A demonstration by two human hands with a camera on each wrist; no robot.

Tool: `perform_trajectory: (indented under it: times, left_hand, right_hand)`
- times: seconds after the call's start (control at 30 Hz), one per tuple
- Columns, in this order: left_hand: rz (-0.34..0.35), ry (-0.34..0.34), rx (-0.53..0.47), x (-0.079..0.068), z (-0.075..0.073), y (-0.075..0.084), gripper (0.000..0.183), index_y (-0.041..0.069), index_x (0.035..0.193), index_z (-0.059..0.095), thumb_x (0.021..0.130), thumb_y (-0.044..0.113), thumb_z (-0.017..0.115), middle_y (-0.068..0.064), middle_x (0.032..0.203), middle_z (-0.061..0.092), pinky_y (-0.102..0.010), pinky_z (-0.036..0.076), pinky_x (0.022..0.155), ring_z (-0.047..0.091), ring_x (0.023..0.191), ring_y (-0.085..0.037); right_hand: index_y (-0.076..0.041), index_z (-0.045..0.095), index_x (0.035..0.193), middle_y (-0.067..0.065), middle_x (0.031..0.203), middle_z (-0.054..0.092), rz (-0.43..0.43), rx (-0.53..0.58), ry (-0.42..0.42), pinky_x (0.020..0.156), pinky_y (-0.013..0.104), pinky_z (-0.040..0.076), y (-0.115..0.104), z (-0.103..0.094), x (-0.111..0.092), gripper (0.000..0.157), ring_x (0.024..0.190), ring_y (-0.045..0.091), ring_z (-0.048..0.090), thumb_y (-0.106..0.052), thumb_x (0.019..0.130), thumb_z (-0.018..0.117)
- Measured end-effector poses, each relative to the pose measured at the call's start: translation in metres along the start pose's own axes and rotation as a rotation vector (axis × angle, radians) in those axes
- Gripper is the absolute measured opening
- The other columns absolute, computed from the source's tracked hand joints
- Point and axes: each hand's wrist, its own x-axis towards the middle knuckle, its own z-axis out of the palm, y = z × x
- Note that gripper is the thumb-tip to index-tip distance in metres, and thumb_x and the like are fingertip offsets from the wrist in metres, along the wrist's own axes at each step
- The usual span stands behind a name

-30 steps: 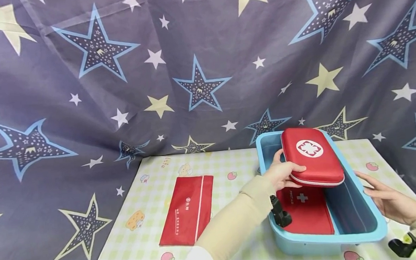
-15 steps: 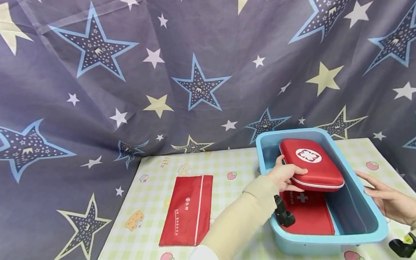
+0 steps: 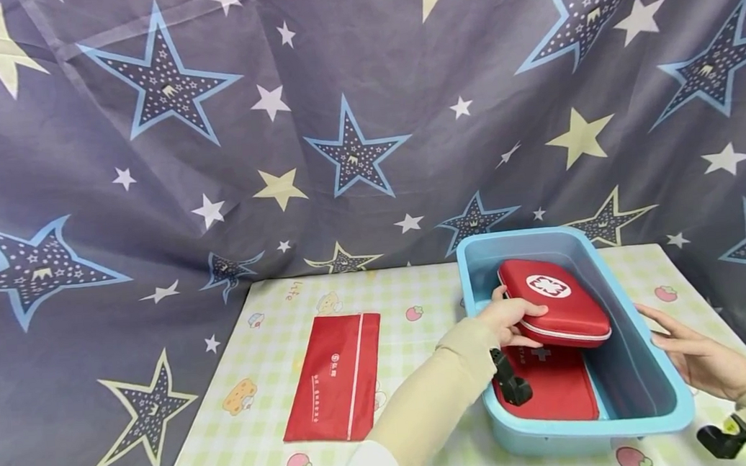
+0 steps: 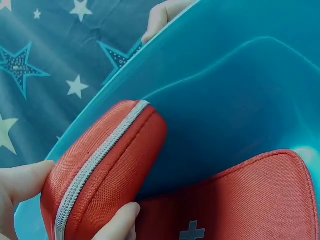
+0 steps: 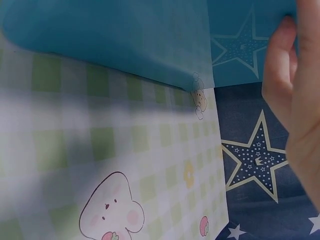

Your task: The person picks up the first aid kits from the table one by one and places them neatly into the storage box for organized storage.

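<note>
My left hand (image 3: 511,320) grips the near left edge of a red zippered first-aid case (image 3: 570,314) inside a blue plastic tub (image 3: 652,421). The case bears a white round emblem and sits tilted. In the left wrist view, thumb and fingers hold it on both sides of its zipper (image 4: 95,167). Under it, partly covered, lies a flat red first-aid pouch (image 3: 549,392) with a grey cross. With fairly straight fingers, my right hand (image 3: 703,354) touches the tub's right outer side near the rim.
Left of the tub, a flat red zip pouch (image 3: 334,376) with white lettering lies on the checked tablecloth (image 3: 421,367). A star-patterned curtain (image 3: 261,125) hangs along the back. Tub walls stand close around the case.
The left hand has lowered the case deeper into the tub, toward the flat pouch, and its far end has dropped below the rim. The right hand stays at the tub's side.
</note>
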Motion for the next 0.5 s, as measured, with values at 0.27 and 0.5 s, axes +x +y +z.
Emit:
perform_trajectory:
  times: [0.27, 0.5]
  left_hand:
    - [0.006, -0.016, 0.122, 0.0001, -0.0034, -0.0044, 0.071, 0.025, 0.136, 0.035, 0.08, 0.0, 0.07, -0.02, 0.109, 0.051, -0.058, 0.051, 0.08, 0.057, 0.101, -0.044]
    - [0.019, -0.003, 0.177, -0.0082, 0.0, -0.0048, 0.072, 0.021, 0.139, 0.034, 0.08, -0.004, 0.068, -0.022, 0.117, 0.047, -0.06, 0.05, 0.08, 0.053, 0.106, -0.049]
  right_hand:
    - [-0.04, 0.034, 0.142, -0.012, 0.141, 0.048, -0.007, -0.044, 0.009, 0.101, 0.035, 0.045, 0.0024, -0.0024, -0.002, 0.063, 0.127, 0.015, 0.05, -0.002, 0.101, 0.006]
    - [-0.039, 0.033, 0.143, -0.008, 0.142, 0.048, 0.003, 0.022, -0.013, 0.104, 0.037, 0.043, 0.0018, 0.0006, -0.0038, 0.063, 0.128, 0.019, 0.049, -0.003, 0.1, 0.004]
